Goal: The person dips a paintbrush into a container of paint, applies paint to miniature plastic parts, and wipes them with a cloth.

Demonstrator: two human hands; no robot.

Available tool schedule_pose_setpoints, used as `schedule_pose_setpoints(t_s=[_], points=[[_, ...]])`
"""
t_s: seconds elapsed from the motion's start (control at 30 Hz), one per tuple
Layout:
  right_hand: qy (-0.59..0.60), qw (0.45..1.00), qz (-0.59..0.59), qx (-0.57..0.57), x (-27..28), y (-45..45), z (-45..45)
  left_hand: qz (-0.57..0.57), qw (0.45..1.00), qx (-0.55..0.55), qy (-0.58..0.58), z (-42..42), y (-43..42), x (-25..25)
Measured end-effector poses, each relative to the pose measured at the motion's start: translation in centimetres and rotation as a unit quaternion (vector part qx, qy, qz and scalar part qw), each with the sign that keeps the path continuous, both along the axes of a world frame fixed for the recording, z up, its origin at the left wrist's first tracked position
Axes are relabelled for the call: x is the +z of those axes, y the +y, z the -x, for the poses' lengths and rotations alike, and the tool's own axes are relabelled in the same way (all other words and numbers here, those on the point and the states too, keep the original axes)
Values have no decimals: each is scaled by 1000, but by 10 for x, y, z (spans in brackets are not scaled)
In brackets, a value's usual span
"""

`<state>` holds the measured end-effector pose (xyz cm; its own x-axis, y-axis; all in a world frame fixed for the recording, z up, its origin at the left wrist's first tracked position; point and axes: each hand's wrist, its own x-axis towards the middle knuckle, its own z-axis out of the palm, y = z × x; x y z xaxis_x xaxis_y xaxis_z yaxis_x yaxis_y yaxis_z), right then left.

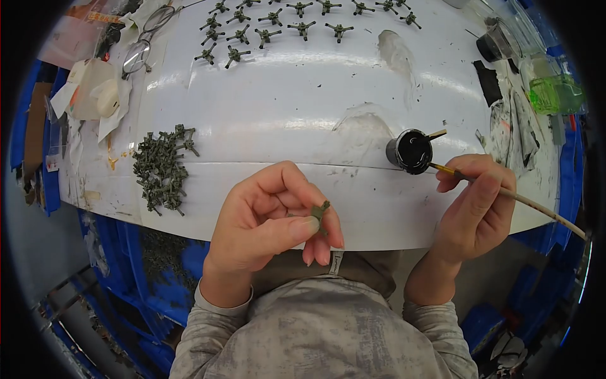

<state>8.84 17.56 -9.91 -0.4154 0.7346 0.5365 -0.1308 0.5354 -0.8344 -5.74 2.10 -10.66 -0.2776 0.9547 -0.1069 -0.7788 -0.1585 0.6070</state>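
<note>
Between thumb and fingers, my left hand [271, 218] pinches a small green part [320, 215] above the table's front edge. My right hand [476, 208] is closed around a thin paintbrush [536, 207] with a pale wooden handle. The brush's tip reaches the rim of a small cup of black paint [411, 152], and its bristles are too small to make out. A second stick [437, 134] rests in the same cup. To the left of my left hand lies a heap of dark green parts [163, 169].
Several green pieces with black tips [302, 29] stand in rows at the back of the white table [252, 120]. Eyeglasses [137, 55] lie at the back left. On the right are a green-filled container [555, 95], a dark cup [495, 45] and a stained cloth [514, 136].
</note>
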Motion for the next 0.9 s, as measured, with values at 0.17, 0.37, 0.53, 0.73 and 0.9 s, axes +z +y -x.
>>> schedule_pose_setpoints(t_s=[0.17, 0.37, 0.53, 0.73, 0.9], points=[[1, 1000, -1, 5, 0, 0, 0, 0, 1000, -9, -22, 1, -2, 0], [-19, 1000, 2, 8, 0, 0, 1, 28, 999, -16, -3, 0, -1, 4], [-16, 1000, 6, -1, 1, -1, 2, 34, 999, -10, 2, -1, -1, 4], [-35, 999, -6, -17, 1, -2, 2, 30, 999, -15, 20, -1, -1, 2], [-7, 999, 35, -37, 5, -2, 2, 40, 997, -24, 61, 0, 0, 2]])
